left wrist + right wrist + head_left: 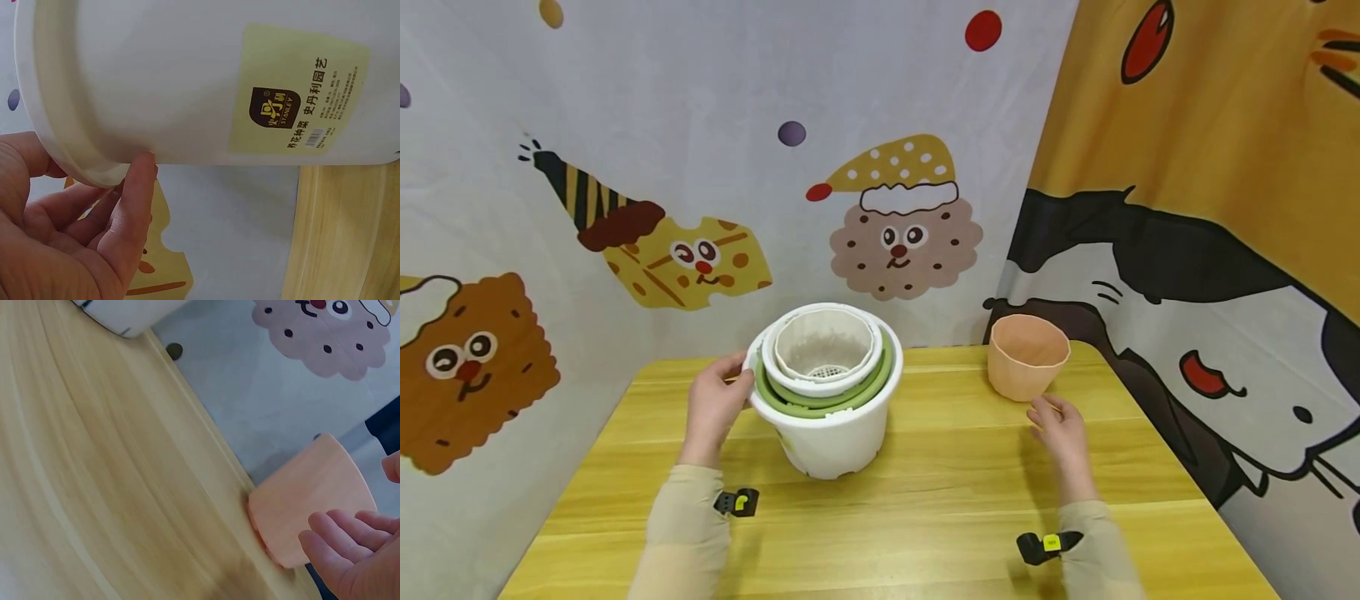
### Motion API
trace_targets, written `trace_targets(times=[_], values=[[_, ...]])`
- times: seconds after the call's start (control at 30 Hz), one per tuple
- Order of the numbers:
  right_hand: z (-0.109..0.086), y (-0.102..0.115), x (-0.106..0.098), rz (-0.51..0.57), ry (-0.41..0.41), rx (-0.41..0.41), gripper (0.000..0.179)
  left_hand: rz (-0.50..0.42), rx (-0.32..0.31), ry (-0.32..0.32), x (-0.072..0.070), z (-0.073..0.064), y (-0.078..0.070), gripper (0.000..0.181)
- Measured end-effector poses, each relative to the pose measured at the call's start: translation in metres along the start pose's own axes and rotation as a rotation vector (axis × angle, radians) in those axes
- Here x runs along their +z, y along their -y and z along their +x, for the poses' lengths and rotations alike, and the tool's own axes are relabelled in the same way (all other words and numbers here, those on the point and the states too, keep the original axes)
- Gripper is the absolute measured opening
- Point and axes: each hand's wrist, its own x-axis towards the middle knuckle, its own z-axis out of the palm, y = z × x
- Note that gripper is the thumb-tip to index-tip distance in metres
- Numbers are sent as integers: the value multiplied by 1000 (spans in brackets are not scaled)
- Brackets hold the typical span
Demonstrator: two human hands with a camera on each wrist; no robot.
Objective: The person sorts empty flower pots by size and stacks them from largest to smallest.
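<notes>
A large white flowerpot (838, 442) stands left of the table's middle, with a green pot (886, 367) and smaller white pots (823, 332) nested inside it. My left hand (717, 412) grips its rim at the left side. The left wrist view shows the thumb on one side of the rim and fingers on the other, near a pale green label (300, 90). At the far right stands a peach-coloured flowerpot (1018, 379), upright. Just in front of it is my right hand (1062, 429), fingers loosely extended and holding nothing; whether they touch the pot I cannot tell.
The wooden table (917, 517) ends at the back against a pale curtain (715, 100) printed with cartoon food. Another curtain (1210, 150) with a large cartoon cat hangs along the right edge. Bare tabletop lies between the two pots.
</notes>
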Motion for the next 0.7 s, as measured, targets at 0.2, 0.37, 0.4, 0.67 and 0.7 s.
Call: trace_targets(times=[0.2, 0.37, 0.4, 0.67, 0.7], values=[[7, 3, -12, -1, -55, 7, 69, -4, -1, 1, 1, 1, 0, 44], [14, 9, -19, -51, -64, -6, 72, -13, -7, 6, 1, 0, 1, 44], [15, 10, -20, -59, -63, -10, 72, -14, -8, 5, 1, 0, 1, 44], [24, 19, -24, -98, -96, -39, 73, -5, -7, 1, 1, 1, 1, 43], [25, 20, -25, -101, -97, -41, 73, -2, -7, 2, 1, 1, 1, 43]])
